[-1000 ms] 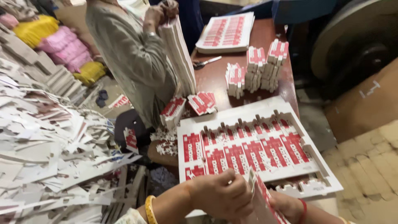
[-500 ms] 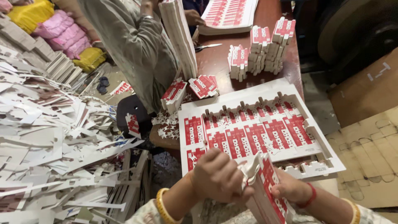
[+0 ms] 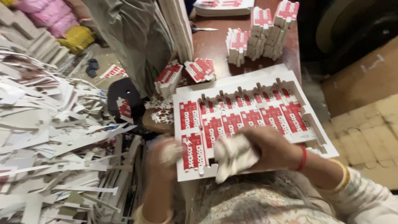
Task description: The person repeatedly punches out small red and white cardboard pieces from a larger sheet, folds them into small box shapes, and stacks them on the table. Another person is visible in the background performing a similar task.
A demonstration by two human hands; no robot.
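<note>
A large die-cut sheet (image 3: 253, 120), white with rows of red printed carton blanks, lies flat on the brown counter (image 3: 215, 41), its long axis running left to right and slightly tilted away to the right. It sits directly ahead of both hands, its near edge under them. The right hand (image 3: 269, 149) rests on the sheet's near middle, clamped on a bunch of white torn-out pieces (image 3: 232, 155). The left hand (image 3: 166, 155) is at the sheet's near-left corner, just beside a red blank there; it is blurred, so whether it is closed or apart cannot be told.

To the left, a big heap of white waste strips (image 3: 49, 145) covers the floor. Another person in a grey-green garment (image 3: 132, 37) stands at the counter's left edge, with a tall upright stack of white sheets (image 3: 180, 25) beside them. Behind the sheet stand several stacks of punched red-and-white blanks (image 3: 265, 33), and two smaller bundles (image 3: 184, 72) lie near its far-left corner.
</note>
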